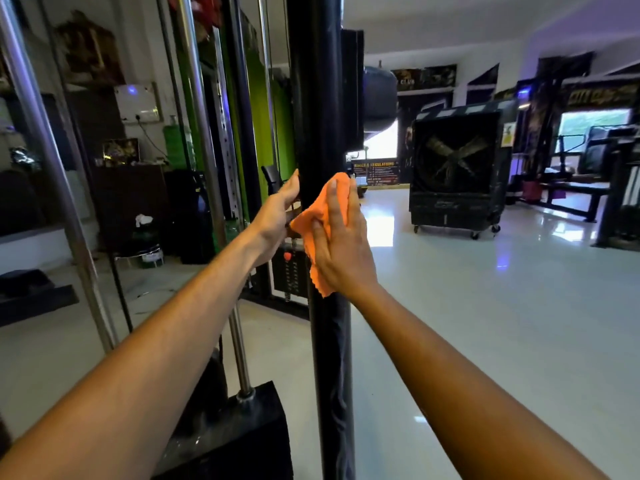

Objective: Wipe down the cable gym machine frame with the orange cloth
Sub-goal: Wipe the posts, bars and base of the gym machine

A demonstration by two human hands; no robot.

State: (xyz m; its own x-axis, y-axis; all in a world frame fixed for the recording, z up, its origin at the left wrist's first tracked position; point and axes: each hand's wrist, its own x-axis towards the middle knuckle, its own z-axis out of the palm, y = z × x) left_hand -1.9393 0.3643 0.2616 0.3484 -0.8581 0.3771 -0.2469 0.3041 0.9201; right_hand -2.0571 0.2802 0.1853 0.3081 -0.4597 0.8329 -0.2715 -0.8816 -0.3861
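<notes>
Cable gym machine frame: one tall black upright post [323, 133], running from top to bottom at the centre, serves as the landmark. Right of the post and well apart from it, one large black box-shaped air cooler on castors [457, 168] stands on the glossy white floor [485, 323]. Left of the post rise two polished steel guide rods [204, 133]; the nearer one enters one black block [239, 441] at the post's foot. Against the post, at mid-height, lies one crumpled orange cloth [323, 216]. One right hand [341, 244] presses the cloth flat to the post's front, fingers straight and together, pointing up. One left hand [277, 216] rests on the post's left side, just beside the cloth, fingers extended and gripping nothing visible.
</notes>
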